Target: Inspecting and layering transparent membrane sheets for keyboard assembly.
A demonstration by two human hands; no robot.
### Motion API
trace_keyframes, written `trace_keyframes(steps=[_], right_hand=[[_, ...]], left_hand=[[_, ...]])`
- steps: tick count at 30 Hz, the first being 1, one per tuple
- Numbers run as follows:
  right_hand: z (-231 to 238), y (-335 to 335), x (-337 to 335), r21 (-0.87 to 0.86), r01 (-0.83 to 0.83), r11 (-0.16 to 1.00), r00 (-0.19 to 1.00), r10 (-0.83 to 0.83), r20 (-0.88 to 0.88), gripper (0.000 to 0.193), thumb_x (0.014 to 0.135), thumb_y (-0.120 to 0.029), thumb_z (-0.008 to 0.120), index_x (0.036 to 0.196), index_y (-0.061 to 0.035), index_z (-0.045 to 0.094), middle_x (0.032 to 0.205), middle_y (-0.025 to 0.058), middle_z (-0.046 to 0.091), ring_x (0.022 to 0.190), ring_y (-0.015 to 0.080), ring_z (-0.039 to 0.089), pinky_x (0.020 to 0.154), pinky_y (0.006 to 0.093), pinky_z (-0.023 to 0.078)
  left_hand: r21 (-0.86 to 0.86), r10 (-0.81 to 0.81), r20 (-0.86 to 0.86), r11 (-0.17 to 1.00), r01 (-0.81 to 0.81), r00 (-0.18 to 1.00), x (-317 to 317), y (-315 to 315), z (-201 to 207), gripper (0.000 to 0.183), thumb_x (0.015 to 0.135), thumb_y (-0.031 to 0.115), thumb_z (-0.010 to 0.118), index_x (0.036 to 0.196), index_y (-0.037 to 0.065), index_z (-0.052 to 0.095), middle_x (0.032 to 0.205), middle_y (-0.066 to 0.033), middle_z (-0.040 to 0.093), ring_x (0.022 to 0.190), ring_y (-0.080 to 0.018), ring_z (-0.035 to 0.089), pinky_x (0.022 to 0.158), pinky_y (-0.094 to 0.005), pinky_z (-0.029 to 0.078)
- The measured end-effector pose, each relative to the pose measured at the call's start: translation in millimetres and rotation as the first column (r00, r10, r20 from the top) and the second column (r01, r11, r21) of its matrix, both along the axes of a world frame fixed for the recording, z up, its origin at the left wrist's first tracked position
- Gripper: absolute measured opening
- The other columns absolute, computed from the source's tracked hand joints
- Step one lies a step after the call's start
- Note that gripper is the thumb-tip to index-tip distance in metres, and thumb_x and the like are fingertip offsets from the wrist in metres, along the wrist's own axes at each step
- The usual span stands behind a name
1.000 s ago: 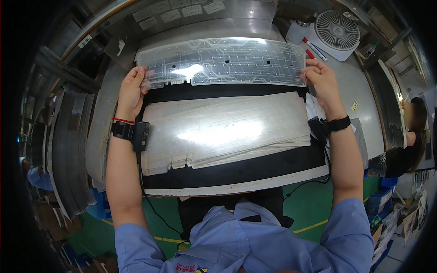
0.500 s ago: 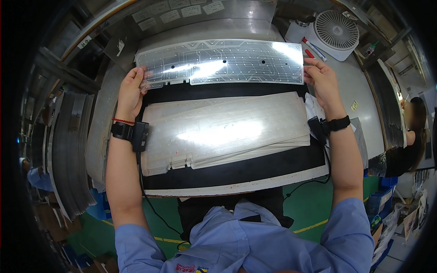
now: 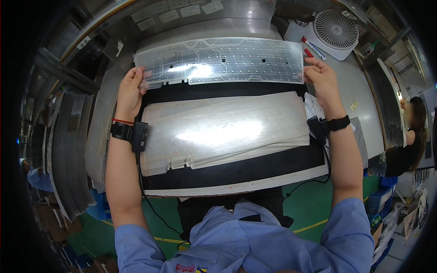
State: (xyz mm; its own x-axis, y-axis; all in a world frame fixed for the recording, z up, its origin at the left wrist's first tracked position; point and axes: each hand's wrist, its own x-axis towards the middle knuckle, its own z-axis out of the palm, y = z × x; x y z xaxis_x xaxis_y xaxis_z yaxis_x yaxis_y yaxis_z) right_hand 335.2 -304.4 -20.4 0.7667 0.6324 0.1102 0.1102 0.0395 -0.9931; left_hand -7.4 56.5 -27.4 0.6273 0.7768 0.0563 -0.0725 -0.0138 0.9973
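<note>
A clear keyboard membrane sheet (image 3: 236,63), with fine circuit lines, rows of dots and a few dark holes, is stretched between my two hands over the far part of the black mat (image 3: 246,169). My left hand (image 3: 132,87) pinches its left end, thumb on top. At the right end, my right hand (image 3: 321,79) grips the edge between thumb and fingers. Nearer to me lies a loose stack of similar clear sheets (image 3: 227,132), slightly fanned, with bright glare on top. Both wrists wear black straps with small black boxes and cables.
A white fan (image 3: 337,34) stands at the back right, beside red and blue markers (image 3: 314,49). Tall stacks of thin sheets (image 3: 70,145) stand at the left. Another person (image 3: 412,132) is at the far right. Paper labels (image 3: 170,16) hang on the back panel.
The held sheet has tilted slightly, so the glare on it has shrunk and its right-hand bright patch is gone. Both hands keep their hold, almost in place.
</note>
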Motion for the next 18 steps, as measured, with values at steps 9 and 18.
trace_keyframes(steps=[9, 18], right_hand=[[0.0, 2.0, 0.3, 0.01, 0.047, 0.999, 0.997, -0.047, -0.067, 0.026, 0.09, -0.006, 0.051, 0.115, 0.0025, 0.056, 0.084, 0.0037, 0.063, 0.07, 0.0106, 0.06, 0.066, 0.0224, 0.051], [-2.4, 4.2, -1.1, 0.082, 0.023, 0.996, 0.992, -0.012, -0.125, 0.026, 0.099, -0.015, 0.044, 0.115, 0.0001, 0.058, 0.073, -0.0026, 0.051, 0.065, 0.0077, 0.053, 0.06, 0.022, 0.046]], left_hand=[[-0.007, -0.03, 0.027, 1.0, 0.03, 0.999, -2.3, 3.1, -2.8, 0.026, 0.101, 0.024, 0.049, 0.112, 0.002, 0.058, 0.094, -0.0037, 0.065, 0.064, -0.0036, 0.049, 0.053, -0.0171, 0.038], [-0.007, -0.033, 0.016, 0.999, 0.033, 0.999, -1.7, 3.7, -3.6, 0.026, 0.101, 0.025, 0.049, 0.112, 0.003, 0.057, 0.093, -0.0036, 0.065, 0.063, -0.0031, 0.048, 0.053, -0.0171, 0.038]])
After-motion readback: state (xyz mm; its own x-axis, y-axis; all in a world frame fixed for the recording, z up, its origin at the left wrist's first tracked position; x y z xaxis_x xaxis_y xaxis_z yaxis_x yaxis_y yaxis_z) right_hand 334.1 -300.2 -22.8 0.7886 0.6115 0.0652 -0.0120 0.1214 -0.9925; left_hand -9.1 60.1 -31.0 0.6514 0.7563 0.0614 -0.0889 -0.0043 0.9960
